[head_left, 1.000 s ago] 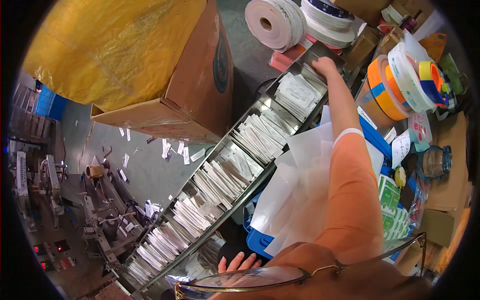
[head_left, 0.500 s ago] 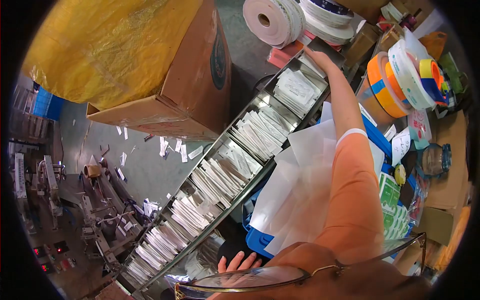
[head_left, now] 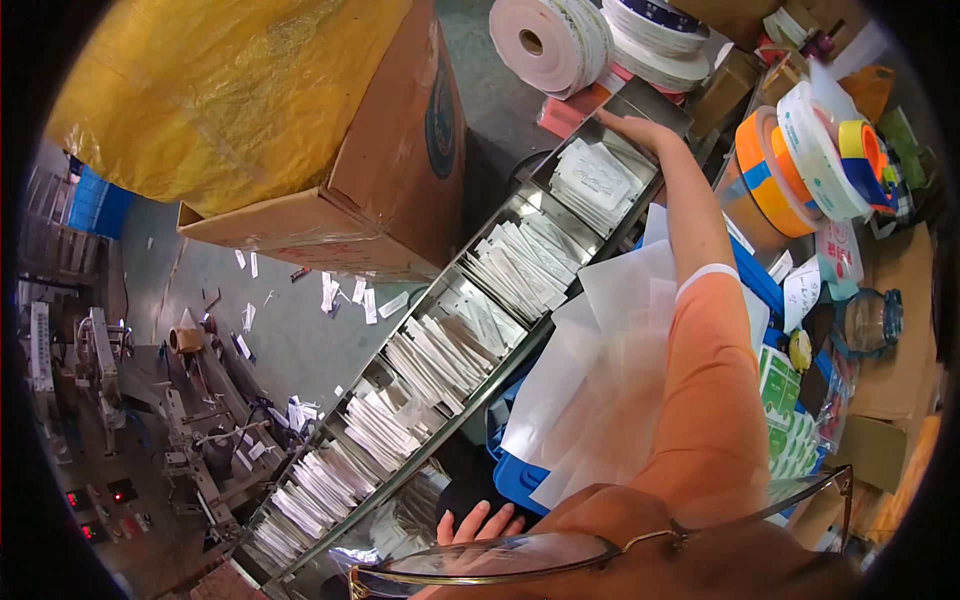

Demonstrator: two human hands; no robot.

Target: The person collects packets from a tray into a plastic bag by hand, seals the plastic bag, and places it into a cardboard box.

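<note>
Your right hand (head_left: 640,132) is lying over a slotted tray (head_left: 500,373) of packets (head_left: 594,183), its grip and that of your left hand (head_left: 480,526) unclear.

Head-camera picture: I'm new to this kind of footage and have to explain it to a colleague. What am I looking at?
There is no robot here, just a person's two bare hands. One camera worn on the head sees everything, so glasses show along the bottom.

A long metal tray, split into compartments, slants across the view, with rows of flat white packets in it. The right hand reaches to the tray's far end; whether it grips anything is hard to tell. The left hand is low in the view, partly hidden, with no held object visible.

Pale sheets lie to the right of the tray, and a cardboard box is to its left.
</note>
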